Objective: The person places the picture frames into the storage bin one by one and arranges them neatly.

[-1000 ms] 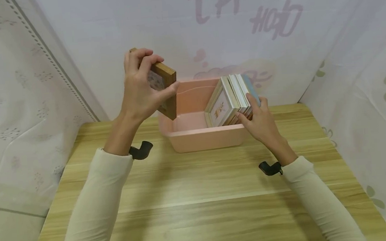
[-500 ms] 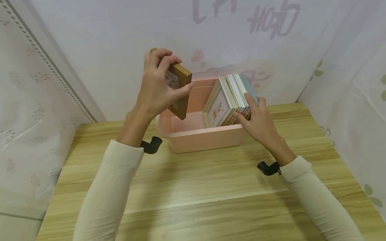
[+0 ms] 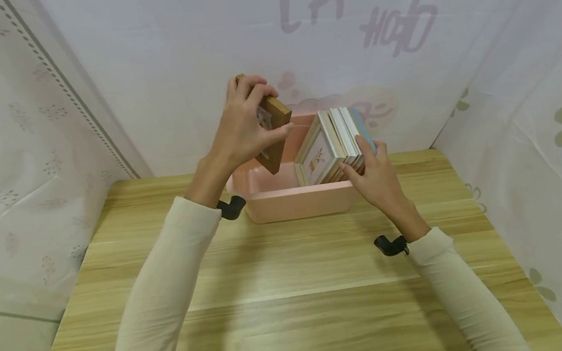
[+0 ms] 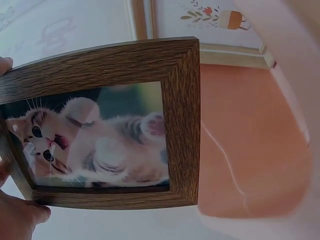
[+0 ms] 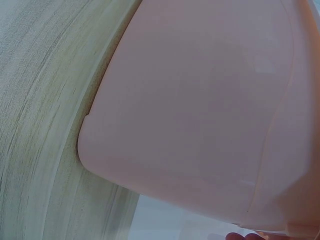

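Observation:
My left hand [image 3: 242,128] grips a brown wooden picture frame [image 3: 278,155] by its edges, above the left part of a pink plastic bin [image 3: 303,203]. The left wrist view shows a kitten photo [image 4: 110,145] inside this frame. In the bin's right part, several pale picture frames [image 3: 320,158] lean together in a row, with a blue one [image 3: 362,125] at the far right. My right hand [image 3: 384,183] holds that row at its near upper edge, thumb on one side and fingers on the other. Only fingertips [image 5: 241,236] of it show in the right wrist view.
The bin stands at the back of a wooden table [image 3: 321,304], close to a printed cloth backdrop [image 3: 176,40]. Patterned cloth also hangs at the left and right sides. A black curved piece [image 3: 232,208] sits at each wrist.
My left hand has moved right with the brown picture frame, from the bin's left edge to over its inside. My right hand has stayed on the row of frames.

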Tool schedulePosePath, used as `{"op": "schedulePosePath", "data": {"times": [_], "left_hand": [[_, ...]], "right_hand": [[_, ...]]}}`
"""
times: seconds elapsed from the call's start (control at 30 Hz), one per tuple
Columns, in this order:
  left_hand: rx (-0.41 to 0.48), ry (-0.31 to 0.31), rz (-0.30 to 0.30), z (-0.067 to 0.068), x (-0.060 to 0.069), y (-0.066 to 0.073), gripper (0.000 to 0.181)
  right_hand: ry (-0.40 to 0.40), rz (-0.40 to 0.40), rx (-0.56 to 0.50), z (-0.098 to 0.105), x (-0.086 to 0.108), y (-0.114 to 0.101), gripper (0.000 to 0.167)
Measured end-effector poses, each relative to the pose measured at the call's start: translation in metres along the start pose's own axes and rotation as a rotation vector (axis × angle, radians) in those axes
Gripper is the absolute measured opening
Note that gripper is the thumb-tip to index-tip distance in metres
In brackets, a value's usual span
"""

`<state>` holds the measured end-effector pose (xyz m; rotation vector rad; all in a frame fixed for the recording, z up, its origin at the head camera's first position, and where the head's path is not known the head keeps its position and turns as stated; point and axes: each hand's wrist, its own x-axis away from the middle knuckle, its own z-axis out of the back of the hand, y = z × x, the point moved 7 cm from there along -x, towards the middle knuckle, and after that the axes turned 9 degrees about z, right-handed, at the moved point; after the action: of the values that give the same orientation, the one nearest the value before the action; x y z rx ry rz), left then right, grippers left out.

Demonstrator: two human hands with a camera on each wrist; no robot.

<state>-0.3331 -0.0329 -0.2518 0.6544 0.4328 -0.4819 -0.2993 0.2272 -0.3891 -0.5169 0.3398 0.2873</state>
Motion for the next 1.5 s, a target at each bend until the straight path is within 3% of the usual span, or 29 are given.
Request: {"op": "schedulePosePath", "data": {"times": [0.33, 0.7, 0.97, 1.5], "left_hand": [[0.004, -0.081, 0.056, -0.015, -0.01, -0.001, 0.056], [-0.127, -0.182, 0.051, -0.034, -0.017, 0.0, 0.058], [-0.127, -0.272, 0.084, -0.044, -0.017, -0.005, 0.052], [-0.167, -0.462, 0.043, -0.079, -0.02, -0.002, 0.051]], "right_hand": [[0.018, 0.033, -0.002, 0.001, -0.001, 0.0, 0.073], [0.01, 0.025, -0.007, 0.001, -0.002, -0.001, 0.076], [0.011, 0.028, -0.007, 0.001, -0.001, 0.0, 0.076], [0.004, 0.019, -0.006, 0.0, 0.0, 0.001, 0.076]]}}
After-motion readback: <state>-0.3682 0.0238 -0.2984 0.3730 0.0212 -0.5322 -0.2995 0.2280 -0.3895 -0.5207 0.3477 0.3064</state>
